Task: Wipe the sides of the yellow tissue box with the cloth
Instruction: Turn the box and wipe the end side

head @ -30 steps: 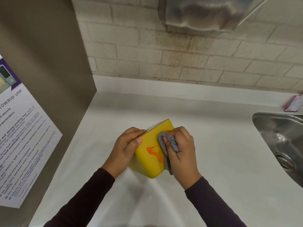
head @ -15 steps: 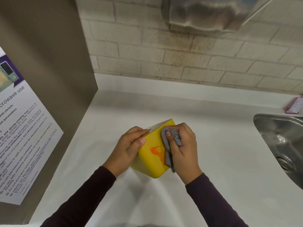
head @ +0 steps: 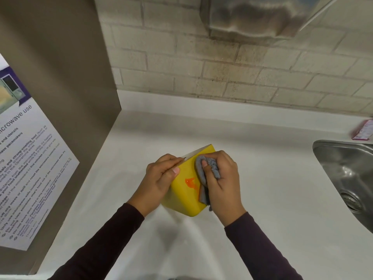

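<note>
The box stood tilted on one corner near the middle of the white table, the left hand steadying it with fingers curled over its top edge and thumb on the near side, while the right hand, fingers bunched tight around the grey cloth, pressed it to that side. An orange smear beside the cloth remained, so the wiping looked barely underway, with other sides probably left. A sink sat at the table's right edge, a notice hung left, and brick wall rose behind.
</note>
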`<move>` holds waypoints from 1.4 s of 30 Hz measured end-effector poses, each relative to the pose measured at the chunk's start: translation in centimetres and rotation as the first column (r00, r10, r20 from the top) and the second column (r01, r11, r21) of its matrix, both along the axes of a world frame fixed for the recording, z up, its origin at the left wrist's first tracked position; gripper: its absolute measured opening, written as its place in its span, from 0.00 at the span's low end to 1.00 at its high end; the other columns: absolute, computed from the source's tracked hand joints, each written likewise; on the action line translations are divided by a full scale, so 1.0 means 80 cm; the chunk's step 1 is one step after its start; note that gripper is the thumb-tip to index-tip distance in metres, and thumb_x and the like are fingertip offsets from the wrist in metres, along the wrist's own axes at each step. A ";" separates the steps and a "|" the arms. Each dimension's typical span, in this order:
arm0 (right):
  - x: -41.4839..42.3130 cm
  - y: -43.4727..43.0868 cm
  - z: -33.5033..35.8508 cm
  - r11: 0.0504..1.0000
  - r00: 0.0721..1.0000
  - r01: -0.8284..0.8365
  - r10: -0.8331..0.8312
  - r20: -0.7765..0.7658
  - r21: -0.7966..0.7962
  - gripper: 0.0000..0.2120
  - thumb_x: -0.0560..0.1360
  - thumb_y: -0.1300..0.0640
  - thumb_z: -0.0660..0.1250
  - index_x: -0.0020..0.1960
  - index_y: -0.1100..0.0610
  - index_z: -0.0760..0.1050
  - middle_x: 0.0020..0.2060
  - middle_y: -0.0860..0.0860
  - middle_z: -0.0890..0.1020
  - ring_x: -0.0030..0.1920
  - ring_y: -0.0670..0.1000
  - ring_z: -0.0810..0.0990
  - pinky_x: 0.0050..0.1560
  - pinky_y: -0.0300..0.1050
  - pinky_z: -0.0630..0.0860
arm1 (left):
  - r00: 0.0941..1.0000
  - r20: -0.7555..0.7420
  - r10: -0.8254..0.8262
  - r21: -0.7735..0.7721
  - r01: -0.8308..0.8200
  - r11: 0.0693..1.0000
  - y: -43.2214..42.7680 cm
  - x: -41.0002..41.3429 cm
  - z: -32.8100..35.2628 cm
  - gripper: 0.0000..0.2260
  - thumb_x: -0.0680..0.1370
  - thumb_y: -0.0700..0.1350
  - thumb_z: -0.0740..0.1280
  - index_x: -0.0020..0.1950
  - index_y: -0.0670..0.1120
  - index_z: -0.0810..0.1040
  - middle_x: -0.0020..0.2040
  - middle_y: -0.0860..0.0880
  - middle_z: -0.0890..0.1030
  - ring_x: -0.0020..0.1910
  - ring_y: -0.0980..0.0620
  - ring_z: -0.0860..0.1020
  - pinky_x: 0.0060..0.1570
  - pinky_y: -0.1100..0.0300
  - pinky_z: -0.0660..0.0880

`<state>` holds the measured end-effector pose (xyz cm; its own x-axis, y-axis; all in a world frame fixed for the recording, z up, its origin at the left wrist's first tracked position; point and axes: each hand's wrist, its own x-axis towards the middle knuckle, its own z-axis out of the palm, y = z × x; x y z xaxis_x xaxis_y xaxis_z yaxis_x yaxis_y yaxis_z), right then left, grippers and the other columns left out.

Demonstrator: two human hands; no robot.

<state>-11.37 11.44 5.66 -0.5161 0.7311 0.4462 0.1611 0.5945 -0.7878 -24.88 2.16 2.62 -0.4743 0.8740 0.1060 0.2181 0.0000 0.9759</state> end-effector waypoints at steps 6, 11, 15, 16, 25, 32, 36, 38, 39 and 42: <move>-0.010 -0.028 -0.002 0.986 0.991 -0.132 0.130 0.022 0.103 0.07 0.77 0.52 0.57 0.41 0.47 0.70 0.36 0.39 0.72 0.39 0.42 0.73 0.42 0.43 0.72 | 0.999 -0.039 -0.006 0.016 0.007 1.000 0.002 -0.005 0.002 0.24 0.72 0.57 0.56 0.56 0.42 0.80 0.51 0.46 0.79 0.54 0.48 0.78 0.60 0.46 0.73; 0.002 -0.004 -0.005 0.993 0.998 -0.069 0.069 0.003 0.100 0.12 0.76 0.52 0.57 0.39 0.55 0.73 0.35 0.46 0.75 0.37 0.43 0.73 0.42 0.46 0.72 | 1.000 -0.018 0.010 -0.026 -0.010 1.000 0.002 -0.007 0.000 0.23 0.71 0.59 0.56 0.56 0.47 0.79 0.52 0.50 0.78 0.57 0.44 0.76 0.60 0.41 0.72; -0.010 -0.008 0.002 0.998 0.999 -0.036 0.035 0.008 0.051 0.08 0.77 0.54 0.59 0.40 0.50 0.70 0.35 0.44 0.74 0.38 0.46 0.75 0.44 0.54 0.74 | 1.000 -0.010 0.026 -0.064 -0.026 0.998 0.002 -0.008 -0.002 0.24 0.71 0.61 0.54 0.58 0.50 0.78 0.54 0.50 0.78 0.61 0.40 0.72 0.61 0.38 0.70; -0.013 -0.011 0.002 0.998 0.999 -0.039 0.038 0.014 0.049 0.07 0.77 0.55 0.60 0.40 0.48 0.69 0.35 0.42 0.74 0.39 0.46 0.75 0.45 0.54 0.74 | 1.000 -0.014 0.023 -0.069 -0.024 0.997 0.001 -0.008 -0.003 0.25 0.71 0.61 0.54 0.58 0.49 0.78 0.55 0.50 0.78 0.61 0.40 0.72 0.62 0.38 0.69; -0.002 -0.018 0.006 0.934 0.950 -0.296 0.265 0.165 0.200 0.13 0.75 0.54 0.57 0.44 0.59 0.78 0.40 0.52 0.81 0.43 0.47 0.74 0.47 0.46 0.70 | 0.999 -0.039 -0.028 0.022 0.029 0.999 0.003 -0.007 0.003 0.24 0.73 0.57 0.56 0.55 0.41 0.80 0.49 0.47 0.79 0.53 0.49 0.78 0.58 0.50 0.74; 0.010 -0.014 0.011 0.844 0.848 -0.494 0.413 0.333 0.211 0.08 0.74 0.57 0.61 0.44 0.56 0.79 0.40 0.49 0.81 0.41 0.51 0.76 0.46 0.51 0.70 | 0.999 -0.016 -0.036 0.047 0.037 0.998 0.006 -0.017 0.004 0.19 0.73 0.56 0.56 0.52 0.49 0.79 0.48 0.49 0.78 0.50 0.54 0.77 0.54 0.59 0.72; 0.026 -0.012 0.005 0.801 0.812 -0.548 0.441 0.382 0.239 0.11 0.75 0.54 0.58 0.42 0.55 0.78 0.39 0.47 0.81 0.40 0.49 0.75 0.45 0.49 0.68 | 1.000 -0.005 -0.024 0.028 0.024 0.999 0.006 -0.019 0.003 0.18 0.72 0.57 0.55 0.52 0.51 0.79 0.50 0.49 0.78 0.52 0.52 0.77 0.56 0.55 0.71; 0.041 -0.008 0.002 0.784 0.801 -0.566 0.450 0.396 0.254 0.12 0.76 0.53 0.58 0.43 0.56 0.79 0.39 0.48 0.81 0.40 0.49 0.75 0.44 0.48 0.69 | 1.000 -0.012 -0.021 0.013 0.022 1.000 0.006 -0.017 0.002 0.19 0.72 0.57 0.55 0.54 0.51 0.79 0.51 0.48 0.78 0.54 0.51 0.77 0.57 0.51 0.72; 0.050 -0.005 0.000 0.775 0.788 -0.579 0.452 0.418 0.254 0.12 0.77 0.53 0.58 0.44 0.55 0.79 0.40 0.48 0.81 0.41 0.49 0.75 0.45 0.48 0.69 | 1.000 -0.019 -0.019 0.004 0.019 1.000 0.006 -0.016 0.002 0.19 0.72 0.58 0.55 0.54 0.52 0.79 0.51 0.49 0.78 0.55 0.49 0.77 0.59 0.47 0.72; 0.077 0.009 -0.008 0.746 0.749 -0.608 0.428 0.506 0.270 0.10 0.78 0.54 0.58 0.46 0.53 0.78 0.41 0.47 0.80 0.43 0.47 0.75 0.47 0.46 0.67 | 0.999 -0.035 -0.010 -0.028 0.009 1.000 0.005 -0.015 0.000 0.17 0.72 0.59 0.54 0.54 0.58 0.78 0.53 0.51 0.78 0.58 0.45 0.74 0.62 0.40 0.69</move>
<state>-5.22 12.19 4.99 -0.9483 0.0975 0.3021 -0.0346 0.9143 -0.4036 -26.05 2.53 2.64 -0.4626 0.8811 0.0984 0.2527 0.0247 0.9672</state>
